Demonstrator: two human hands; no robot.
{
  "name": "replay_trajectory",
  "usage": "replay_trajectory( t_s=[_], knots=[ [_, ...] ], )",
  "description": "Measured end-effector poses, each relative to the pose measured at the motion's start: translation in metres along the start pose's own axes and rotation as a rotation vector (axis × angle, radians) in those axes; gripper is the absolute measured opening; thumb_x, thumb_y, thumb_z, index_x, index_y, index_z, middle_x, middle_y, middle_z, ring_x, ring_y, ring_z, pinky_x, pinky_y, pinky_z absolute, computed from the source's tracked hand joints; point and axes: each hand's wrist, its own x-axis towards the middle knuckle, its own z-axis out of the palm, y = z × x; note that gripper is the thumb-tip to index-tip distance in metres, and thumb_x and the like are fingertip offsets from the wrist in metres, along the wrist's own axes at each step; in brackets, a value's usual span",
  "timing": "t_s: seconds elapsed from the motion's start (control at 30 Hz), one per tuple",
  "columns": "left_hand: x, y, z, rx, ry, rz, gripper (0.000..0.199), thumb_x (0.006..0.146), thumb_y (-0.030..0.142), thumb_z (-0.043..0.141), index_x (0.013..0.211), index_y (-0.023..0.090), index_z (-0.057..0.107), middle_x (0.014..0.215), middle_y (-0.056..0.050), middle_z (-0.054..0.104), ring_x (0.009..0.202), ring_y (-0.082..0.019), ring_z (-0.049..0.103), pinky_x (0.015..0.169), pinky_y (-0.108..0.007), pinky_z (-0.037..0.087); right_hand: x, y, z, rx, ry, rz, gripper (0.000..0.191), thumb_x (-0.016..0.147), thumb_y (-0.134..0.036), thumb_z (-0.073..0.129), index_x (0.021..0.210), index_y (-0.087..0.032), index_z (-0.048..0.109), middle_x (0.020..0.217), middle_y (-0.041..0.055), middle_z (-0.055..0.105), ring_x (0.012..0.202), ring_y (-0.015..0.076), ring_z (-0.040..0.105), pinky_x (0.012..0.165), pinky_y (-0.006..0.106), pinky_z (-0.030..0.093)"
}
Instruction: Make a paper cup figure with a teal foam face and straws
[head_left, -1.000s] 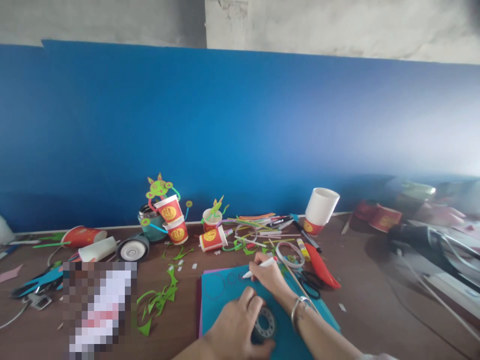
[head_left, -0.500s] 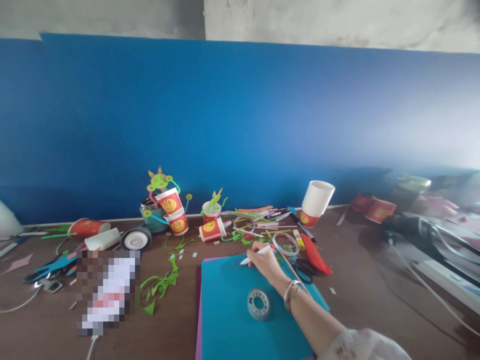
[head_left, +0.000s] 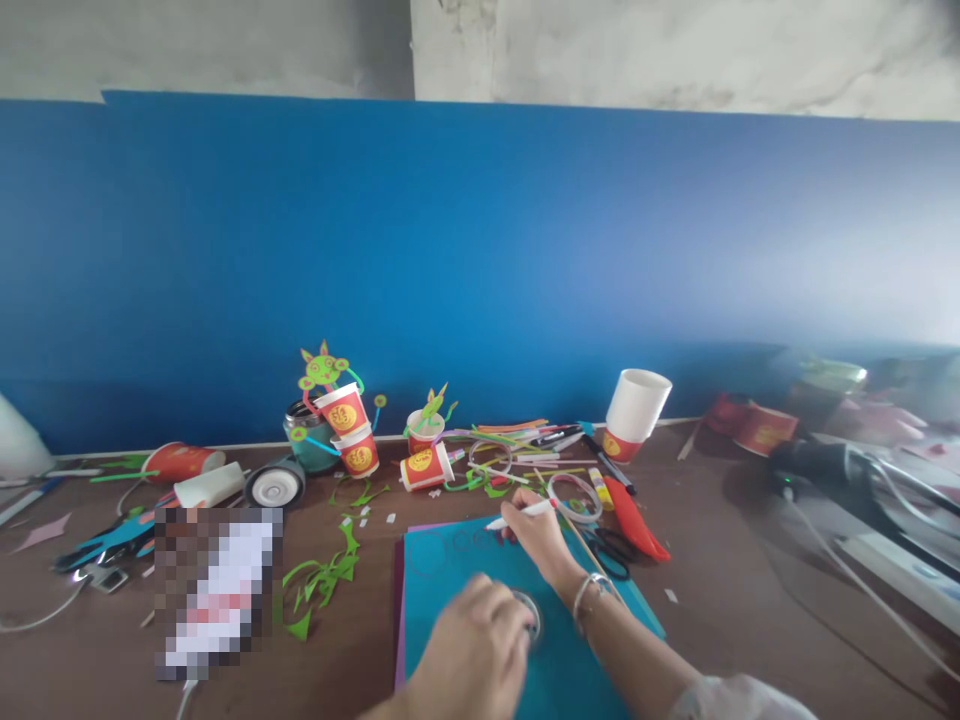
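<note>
My right hand [head_left: 536, 530] is closed on a white marker [head_left: 525, 516] with a red end. Its tip is near the upper edge of a blue-green sheet [head_left: 442, 590], beside a row of drawn circles [head_left: 429, 552]. Over the sheet's middle, my left hand [head_left: 480, 640] is somewhat blurred, its fingers curled on a roll of tape [head_left: 531, 618]. The hand hides most of the roll. Under the blue-green sheet a purple sheet shows at the left edge.
Scissors [head_left: 611, 553] and a red pouch-like thing [head_left: 634, 520] lie right of the sheets. Paper cup figures [head_left: 355, 450] stand at the back, with stacked white cups [head_left: 641, 405] farther right. Green scraps [head_left: 322, 580] lie left. A cable [head_left: 847, 590] crosses the right side.
My left hand has come in from below and taken hold of the tape roll, which lay flat on the sheet. The right hand still holds the marker by the circles.
</note>
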Motion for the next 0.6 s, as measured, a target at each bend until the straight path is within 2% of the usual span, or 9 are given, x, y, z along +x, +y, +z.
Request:
replay_trajectory(
  t_s=[0.03,0.07,0.1,0.2,0.27,0.33,0.37,0.43,0.6],
  knots=[
    [0.008,-0.009,-0.003,0.067,0.177,-0.112,0.027,0.094,0.016,0.038,0.115,0.018,0.055,0.115,-0.011,0.059,0.109,-0.025,0.053,0.096,-0.045,0.042,0.0,0.0,0.0,-0.007,0.001,-0.007,0.019,0.068,-0.026,0.047,0.053,-0.023,0.036,0.039,-0.0054,0.051,0.04,0.0111,0.049,0.042,0.021,0.034],
    [0.013,-0.016,-0.005,0.14,0.283,-0.18,0.025,0.092,0.018,0.044,0.113,0.017,0.056,0.114,-0.011,0.059,0.109,-0.027,0.053,0.095,-0.047,0.043,0.0,0.0,0.0,-0.015,-0.004,-0.014,0.019,0.068,-0.026,0.048,0.053,-0.023,0.037,0.039,-0.0055,0.051,0.04,0.0112,0.05,0.043,0.021,0.035],
    [0.016,-0.023,-0.004,0.197,0.345,-0.213,0.026,0.09,0.022,0.048,0.114,0.017,0.057,0.115,-0.011,0.059,0.11,-0.028,0.052,0.094,-0.048,0.043,0.0,0.0,0.0,-0.025,-0.012,-0.021,0.019,0.068,-0.027,0.048,0.053,-0.023,0.037,0.04,-0.0056,0.052,0.041,0.0114,0.05,0.043,0.021,0.035],
    [0.016,-0.035,0.005,0.293,0.406,-0.207,0.031,0.09,0.027,0.048,0.12,0.021,0.054,0.119,-0.012,0.058,0.11,-0.03,0.053,0.091,-0.047,0.046,0.001,0.0,0.0,-0.06,-0.041,-0.04,0.02,0.069,-0.027,0.049,0.053,-0.023,0.038,0.04,-0.0056,0.052,0.042,0.0117,0.051,0.045,0.021,0.036],
    [0.014,-0.039,0.015,0.312,0.429,-0.132,0.036,0.09,0.03,0.046,0.125,0.021,0.05,0.12,-0.012,0.057,0.109,-0.03,0.054,0.09,-0.046,0.046,0.001,0.0,0.0,-0.084,-0.055,-0.047,0.021,0.069,-0.028,0.049,0.052,-0.023,0.038,0.04,-0.0057,0.052,0.042,0.0117,0.051,0.045,0.021,0.036],
    [0.014,-0.042,0.024,0.311,0.432,-0.02,0.047,0.087,0.042,0.049,0.128,0.019,0.046,0.122,-0.013,0.057,0.11,-0.031,0.054,0.09,-0.045,0.046,0.0,0.001,0.001,-0.101,-0.067,-0.045,0.022,0.07,-0.029,0.05,0.052,-0.023,0.039,0.04,-0.0056,0.053,0.042,0.0118,0.05,0.045,0.022,0.036],
    [0.015,-0.044,0.028,0.312,0.416,0.043,0.057,0.084,0.049,0.052,0.131,0.018,0.042,0.123,-0.014,0.056,0.11,-0.032,0.053,0.09,-0.045,0.046,0.0,0.002,0.001,-0.107,-0.072,-0.041,0.021,0.07,-0.03,0.049,0.053,-0.023,0.039,0.04,-0.0055,0.053,0.042,0.0119,0.05,0.044,0.021,0.035],
    [0.018,-0.048,0.033,0.31,0.372,0.125,0.066,0.082,0.052,0.053,0.135,0.016,0.036,0.126,-0.015,0.056,0.112,-0.032,0.053,0.091,-0.044,0.046,0.0,0.002,0.002,-0.118,-0.077,-0.032,0.021,0.071,-0.031,0.049,0.054,-0.023,0.039,0.04,-0.0055,0.053,0.041,0.0118,0.049,0.043,0.021,0.034],
    [0.024,-0.053,0.034,0.261,0.286,0.147,0.065,0.08,0.05,0.056,0.131,0.013,0.04,0.121,-0.014,0.06,0.109,-0.03,0.055,0.092,-0.042,0.046,-0.001,0.001,0.002,-0.141,-0.07,-0.018,0.021,0.07,-0.029,0.049,0.054,-0.023,0.037,0.04,-0.0055,0.054,0.041,0.0112,0.048,0.043,0.021,0.033]
  ],
)
